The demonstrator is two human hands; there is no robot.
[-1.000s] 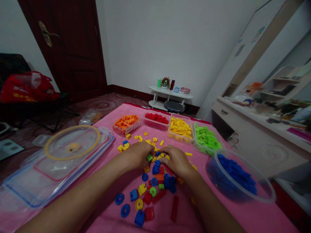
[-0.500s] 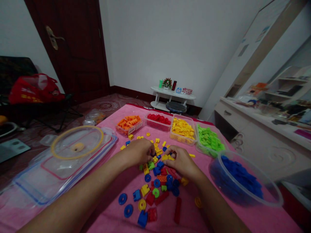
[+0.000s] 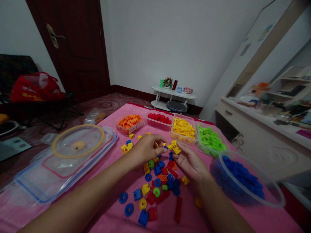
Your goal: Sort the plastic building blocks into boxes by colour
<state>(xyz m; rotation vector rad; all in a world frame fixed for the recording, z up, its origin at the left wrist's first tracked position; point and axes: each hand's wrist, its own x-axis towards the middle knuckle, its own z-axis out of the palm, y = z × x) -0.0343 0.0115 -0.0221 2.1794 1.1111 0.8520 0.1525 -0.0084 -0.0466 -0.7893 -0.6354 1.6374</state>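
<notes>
My right hand [image 3: 190, 161] is closed on several yellow building bricks [image 3: 174, 146], raised just above the pile, with the palm turned partly up. To its left, my left hand [image 3: 149, 148] has thumb and index finger apart, with no brick visible between them; its other fingers are partly hidden. Under and in front of both hands lie loose bricks in mixed colours, among them a blue brick [image 3: 143, 217], a long red brick [image 3: 178, 209] and an orange brick [image 3: 162, 178]. Blue rings [image 3: 129, 210] and a green ring [image 3: 156, 192] lie among them.
Tubs of orange [image 3: 130, 121], red [image 3: 159, 118], yellow [image 3: 184, 128] and green bricks [image 3: 211, 139] line the pink table's [image 3: 102, 207] far side. A round tub of blue bricks [image 3: 239, 176] stands at right. Clear lids [image 3: 65, 171] are stacked at left.
My right hand has lifted and turned over, bringing yellow bricks up from the pile. My left hand has shifted slightly right and up, and its thumb and index finger now show apart.
</notes>
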